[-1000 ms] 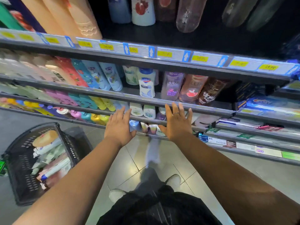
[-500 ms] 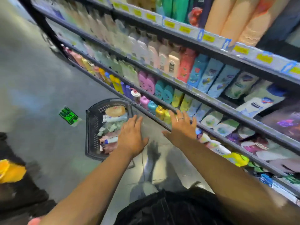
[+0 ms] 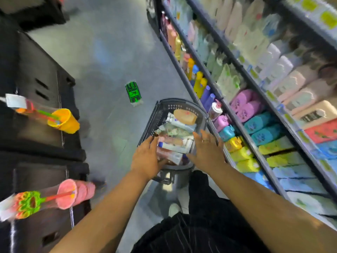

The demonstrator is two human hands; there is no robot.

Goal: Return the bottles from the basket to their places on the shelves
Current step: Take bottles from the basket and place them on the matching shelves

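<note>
Counts first: 1 basket (image 3: 152,123) and 2 hands, both mine, both over it. The basket is dark plastic w/ perforated walls. It sits on the grey floor (image 3: 102,52) just beside the btm of the shelves (image 3: 232,115), which run along my right.

Inside is a heap of bottles (image 3: 175,143) lying flat and crossing each other, filling it close to the rim. I can pick out 1 peach bottle (image 3: 185,116) on top at the far end. Nearer me are white tubes and pinkish ones, too blurred for an exact no.

L hand (image 3: 145,159) hangs over the near-left corner, fingers straight and apart, thumb toward the pile, gripping nothing. Can't tell if the tips touch the tubes. R hand (image 3: 207,152) is over the near-right rim, fingers spread flat, 1 ring (image 3: 206,140) on it, holding nothing.

At least 4 shelf tiers show, all packed in colour blocks. On the btm tier next to the basket stands 1 white pump bottle (image 3: 215,110) w/ red top, then 1 pink, 1 teal, then yellow ones. The tier above has 2 pink packs (image 3: 245,106), 2 teal, then yellow-green.

On my left, a dark rack (image 3: 36,88) carries 2 hanging toy packs, 1 w/ a yellow cup (image 3: 63,121) and 1 w/ a pink cup (image 3: 71,193). There's 1 green sticker (image 3: 133,94) on the floor beyond the basket.
</note>
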